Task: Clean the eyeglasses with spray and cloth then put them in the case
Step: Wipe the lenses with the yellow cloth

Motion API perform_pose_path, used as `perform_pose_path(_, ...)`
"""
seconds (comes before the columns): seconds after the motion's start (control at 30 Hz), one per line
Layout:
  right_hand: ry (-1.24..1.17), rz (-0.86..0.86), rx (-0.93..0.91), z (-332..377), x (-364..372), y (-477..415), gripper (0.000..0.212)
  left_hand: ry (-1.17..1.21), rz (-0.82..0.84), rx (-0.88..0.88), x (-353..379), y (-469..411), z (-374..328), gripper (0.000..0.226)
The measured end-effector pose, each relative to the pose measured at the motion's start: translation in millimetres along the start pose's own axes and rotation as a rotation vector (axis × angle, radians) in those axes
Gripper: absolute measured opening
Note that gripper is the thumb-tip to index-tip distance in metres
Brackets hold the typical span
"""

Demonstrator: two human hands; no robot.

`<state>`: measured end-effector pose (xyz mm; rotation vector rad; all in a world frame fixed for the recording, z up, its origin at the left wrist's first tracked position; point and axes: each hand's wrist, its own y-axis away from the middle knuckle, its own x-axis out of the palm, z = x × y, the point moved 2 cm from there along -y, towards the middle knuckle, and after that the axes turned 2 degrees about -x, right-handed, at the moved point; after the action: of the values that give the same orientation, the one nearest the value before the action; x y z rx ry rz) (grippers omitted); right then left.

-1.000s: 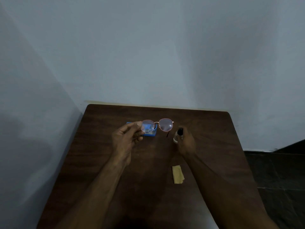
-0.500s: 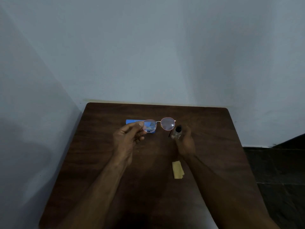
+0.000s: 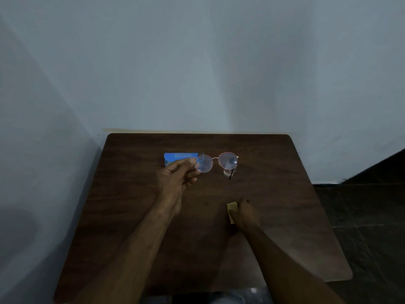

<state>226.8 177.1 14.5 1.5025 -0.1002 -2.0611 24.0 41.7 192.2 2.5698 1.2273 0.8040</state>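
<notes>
My left hand [image 3: 177,179] holds the round, thin-rimmed eyeglasses [image 3: 215,161] by their left lens edge, above the dark wooden table [image 3: 131,216]. A blue case [image 3: 178,156] lies flat on the table behind that hand, partly hidden by it. The small spray bottle [image 3: 228,171] stands on the table behind the right lens, seen partly through it. My right hand [image 3: 245,215] rests over the folded yellow cloth [image 3: 231,207] nearer to me, covering most of it; whether the fingers grip it is unclear.
The table stands in a corner with pale walls behind and to the left. Its right edge drops to a dark floor [image 3: 368,227]. Bare wood lies between my arms and along the table's left side.
My right hand let go of the spray bottle, which now stands on the table, and moved back toward me onto the yellow cloth. The left hand still holds the glasses.
</notes>
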Motion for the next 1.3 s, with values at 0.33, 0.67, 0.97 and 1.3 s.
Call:
perform_pose_path(0.33, -0.769, -0.236, 0.127, 35, -22, 35, 0.014, -0.006, 0.044, 0.008, -10, 1, -4, 0.012)
perform_pose_path(0.67, -0.996, -0.532, -0.396, 132, -141, 121, 0.023, -0.126, -0.019, 0.088, 9, 1, -1, 0.015)
perform_pose_path(0.97, -0.289, -0.78, -0.604, 164, -170, 111, 0.006, -0.16, 0.003, 0.142, 28, 16, 0, 0.015)
perform_pose_path(1.3, -0.25, -0.77, -0.593, 155, -146, 117, 0.006, -0.123, -0.03, 0.125, 30, 13, -8, 0.012)
